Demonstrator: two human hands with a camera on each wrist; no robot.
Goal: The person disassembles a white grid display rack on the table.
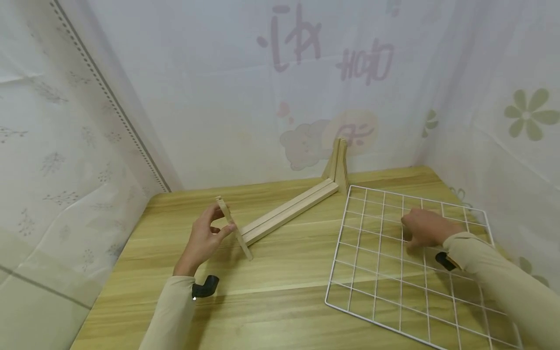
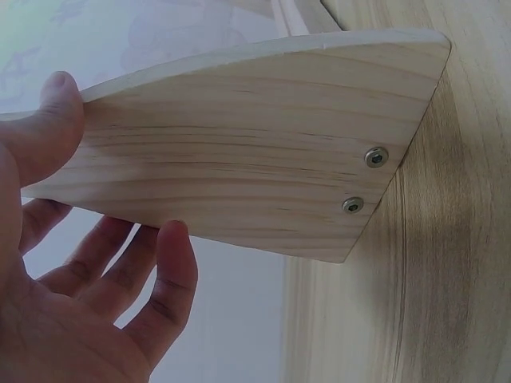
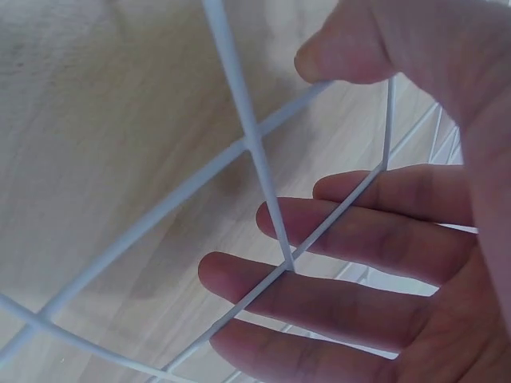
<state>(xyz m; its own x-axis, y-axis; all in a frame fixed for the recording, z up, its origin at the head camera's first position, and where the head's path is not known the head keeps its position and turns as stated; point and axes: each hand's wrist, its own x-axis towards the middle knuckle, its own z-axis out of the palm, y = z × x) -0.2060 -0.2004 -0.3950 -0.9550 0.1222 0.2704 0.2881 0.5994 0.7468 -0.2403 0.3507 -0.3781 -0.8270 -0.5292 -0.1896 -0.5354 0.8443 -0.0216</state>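
My left hand (image 1: 204, 237) holds a pale wooden end board (image 1: 244, 243) across its width, thumb on one edge and fingertips along the other. Two screw heads (image 2: 364, 180) show in the board's outer face in the left wrist view. From this board, a long grooved wooden bar (image 1: 290, 210) runs back to a second, tapering upright (image 1: 337, 163). Over on the right, my right hand (image 1: 430, 227) grips a white wire grid panel (image 1: 379, 257). Its fingers (image 3: 319, 299) pass behind one wire, and the thumb meets another.
Beneath everything is a wood-grain tabletop (image 1: 280, 291). A pale printed curtain (image 1: 227, 97) hangs behind the table, with more curtain on the left and right. The far upright stands close to the back curtain.
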